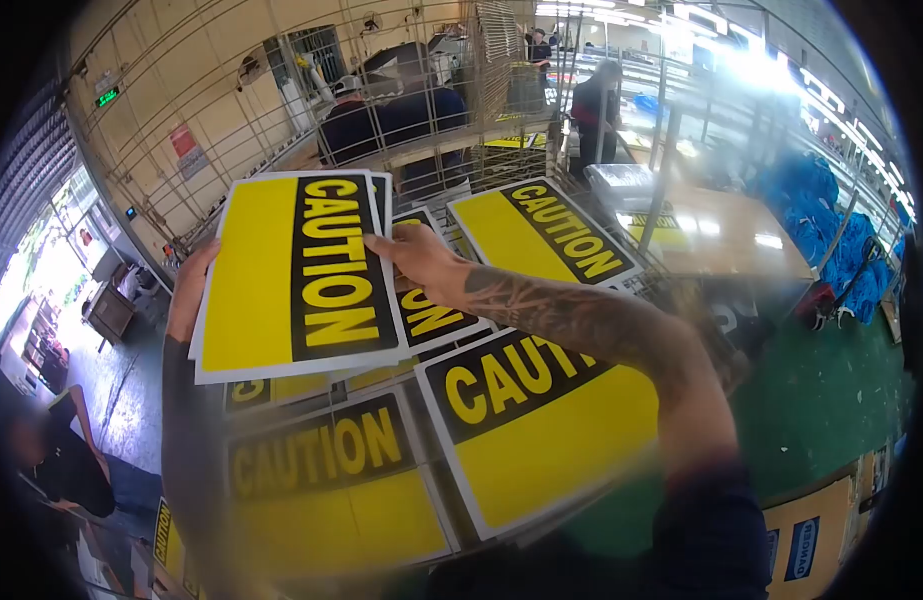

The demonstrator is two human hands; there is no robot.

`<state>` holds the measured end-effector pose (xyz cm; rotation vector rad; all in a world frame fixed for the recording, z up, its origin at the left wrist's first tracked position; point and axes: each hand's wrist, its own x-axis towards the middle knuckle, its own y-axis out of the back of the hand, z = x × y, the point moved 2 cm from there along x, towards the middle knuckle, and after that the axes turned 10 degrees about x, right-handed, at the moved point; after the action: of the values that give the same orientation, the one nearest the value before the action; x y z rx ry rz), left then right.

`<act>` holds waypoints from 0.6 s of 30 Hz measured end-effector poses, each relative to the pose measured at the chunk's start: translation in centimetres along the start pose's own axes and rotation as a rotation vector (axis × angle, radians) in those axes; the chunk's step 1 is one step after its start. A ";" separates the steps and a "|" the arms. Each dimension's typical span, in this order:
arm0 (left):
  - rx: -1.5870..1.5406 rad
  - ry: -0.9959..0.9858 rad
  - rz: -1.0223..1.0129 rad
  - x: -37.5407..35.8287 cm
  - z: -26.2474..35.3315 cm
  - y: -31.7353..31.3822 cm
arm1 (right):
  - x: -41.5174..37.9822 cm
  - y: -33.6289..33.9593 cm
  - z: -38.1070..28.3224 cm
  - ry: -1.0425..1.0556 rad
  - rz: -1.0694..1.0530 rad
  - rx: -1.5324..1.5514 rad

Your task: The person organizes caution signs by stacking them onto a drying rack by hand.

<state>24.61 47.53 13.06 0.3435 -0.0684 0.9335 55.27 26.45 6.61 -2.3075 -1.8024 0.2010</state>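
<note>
A small stack of yellow and black CAUTION signs (251, 275) is held up at the centre left. My left hand (193, 285) grips its left edge, with the fingers mostly hidden behind the signs. At the right edge, my right hand (418, 262) pinches the stack, thumb on the front face. Below and beyond lie more CAUTION signs on a wire rack: one at the lower right (551, 430), another at the lower left (331, 500), and one farther back (541, 230).
Wire mesh (231, 120) rises behind the signs. Several people work beyond it, one standing person (593, 110) at the back right. Another person (66, 460) is at the lower left. Blue material (831, 230) lies heaped at the right, and a cardboard box (811, 530) stands at the lower right.
</note>
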 end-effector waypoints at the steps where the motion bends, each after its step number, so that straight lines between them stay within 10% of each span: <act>1: 0.039 0.023 0.007 -0.2 -0.1 -0.2 | 0.6 0.3 -0.5 0.046 -0.008 0.022; 9: 0.189 0.258 -0.024 -0.7 -10.9 -8.0 | 0.5 8.0 1.2 0.001 0.098 -0.644; 12: 0.477 0.297 -0.082 -1.7 -8.4 -12.2 | 2.9 9.2 4.2 0.336 0.252 -1.187; 18: 0.520 0.275 -0.156 -1.1 -9.0 -12.4 | 3.4 10.0 3.9 0.120 0.294 -0.930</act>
<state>33.07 42.76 1.12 0.6859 0.4551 0.8270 64.60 27.76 0.47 -3.0654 -1.6814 -0.9025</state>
